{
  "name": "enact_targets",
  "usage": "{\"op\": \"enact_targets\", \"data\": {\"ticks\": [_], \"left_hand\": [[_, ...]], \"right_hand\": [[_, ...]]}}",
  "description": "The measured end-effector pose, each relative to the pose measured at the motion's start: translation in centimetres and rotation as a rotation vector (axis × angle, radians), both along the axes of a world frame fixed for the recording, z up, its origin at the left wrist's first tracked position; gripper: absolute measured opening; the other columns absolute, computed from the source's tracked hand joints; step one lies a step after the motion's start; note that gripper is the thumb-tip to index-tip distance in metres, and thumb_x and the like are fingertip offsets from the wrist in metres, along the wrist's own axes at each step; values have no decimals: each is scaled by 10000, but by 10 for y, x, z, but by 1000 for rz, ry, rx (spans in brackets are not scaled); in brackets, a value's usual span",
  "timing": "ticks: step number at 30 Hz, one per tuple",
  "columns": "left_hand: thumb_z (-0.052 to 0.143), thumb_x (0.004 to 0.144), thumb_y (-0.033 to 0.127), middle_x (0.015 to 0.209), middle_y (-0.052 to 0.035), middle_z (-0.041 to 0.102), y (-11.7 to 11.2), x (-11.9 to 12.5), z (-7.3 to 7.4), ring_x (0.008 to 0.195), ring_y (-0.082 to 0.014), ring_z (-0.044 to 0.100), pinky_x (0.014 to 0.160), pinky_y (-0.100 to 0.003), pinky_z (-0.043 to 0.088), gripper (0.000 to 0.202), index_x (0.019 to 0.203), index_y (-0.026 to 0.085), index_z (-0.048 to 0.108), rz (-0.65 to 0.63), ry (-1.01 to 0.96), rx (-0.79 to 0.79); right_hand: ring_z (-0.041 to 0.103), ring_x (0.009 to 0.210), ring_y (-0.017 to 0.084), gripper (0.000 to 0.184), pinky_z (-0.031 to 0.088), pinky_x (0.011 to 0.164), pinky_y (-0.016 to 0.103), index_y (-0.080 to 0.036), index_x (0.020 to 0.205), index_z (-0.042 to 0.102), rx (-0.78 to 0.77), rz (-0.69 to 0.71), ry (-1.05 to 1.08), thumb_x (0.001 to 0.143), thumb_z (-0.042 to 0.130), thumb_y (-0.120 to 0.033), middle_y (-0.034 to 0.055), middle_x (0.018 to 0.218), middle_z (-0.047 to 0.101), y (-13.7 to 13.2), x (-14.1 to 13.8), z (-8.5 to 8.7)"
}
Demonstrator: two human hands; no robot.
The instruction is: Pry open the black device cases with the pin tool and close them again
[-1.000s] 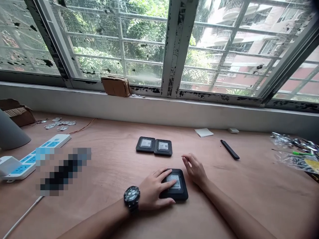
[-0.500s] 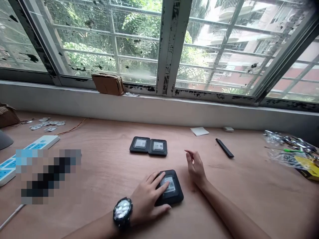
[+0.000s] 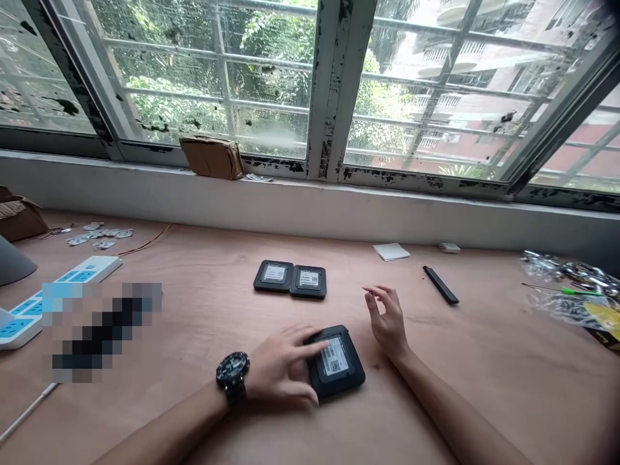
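Observation:
A black square device (image 3: 356,368) with a white printed label lies flat on the table, its corner turned toward me. My left hand (image 3: 285,365), with a black watch (image 3: 233,372) on the wrist, is at the device's left edge. Its fingers are spread; the index finger reaches over the label and the thumb lies apart near the lower left corner. To the right of the device, my right hand (image 3: 389,320) is raised with bent fingers, thumb and index tips close together. Anything between those tips is too small to make out.
Two similar black devices (image 3: 274,276) lie side by side farther back. A black strip (image 3: 440,285), a white paper pad (image 3: 391,251) and a small white block (image 3: 450,247) sit to the right. Plastic bags (image 3: 564,307) are at far right, a power strip (image 3: 104,265) at left.
The device has turned slightly and moved a little right. My left hand has slid left off most of its label, to its edge. My right hand stays raised beside it.

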State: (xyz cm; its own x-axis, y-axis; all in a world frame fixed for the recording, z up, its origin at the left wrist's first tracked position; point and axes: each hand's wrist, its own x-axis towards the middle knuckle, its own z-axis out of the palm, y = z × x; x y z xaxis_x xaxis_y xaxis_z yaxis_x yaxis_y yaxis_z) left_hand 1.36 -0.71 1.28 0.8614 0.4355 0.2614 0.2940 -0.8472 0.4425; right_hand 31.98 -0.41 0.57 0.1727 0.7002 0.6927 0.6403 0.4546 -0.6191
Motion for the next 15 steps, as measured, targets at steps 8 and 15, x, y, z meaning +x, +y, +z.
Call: {"op": "enact_targets", "data": {"ticks": [8,15], "left_hand": [[757,754,729,1650,-90,306,-11,12,-4,1479,-437,330,1170,-589,357,914,1527,345,457,-19,65,-43],[789,736,707,1629,-99,347,-1,3,2,1487,-405,333,1202,-566,321,914,1507,315,494,-35,50,-68]], "right_hand": [[591,729,172,183,485,579,287,-256,1143,604,-13,153,366,1051,500,-375,30,863,630,-21,-15,8],[536,612,131,145,433,491,245,-273,1119,552,19,365,379,1085,418,-318,1,814,620,-36,-41,2]]}}
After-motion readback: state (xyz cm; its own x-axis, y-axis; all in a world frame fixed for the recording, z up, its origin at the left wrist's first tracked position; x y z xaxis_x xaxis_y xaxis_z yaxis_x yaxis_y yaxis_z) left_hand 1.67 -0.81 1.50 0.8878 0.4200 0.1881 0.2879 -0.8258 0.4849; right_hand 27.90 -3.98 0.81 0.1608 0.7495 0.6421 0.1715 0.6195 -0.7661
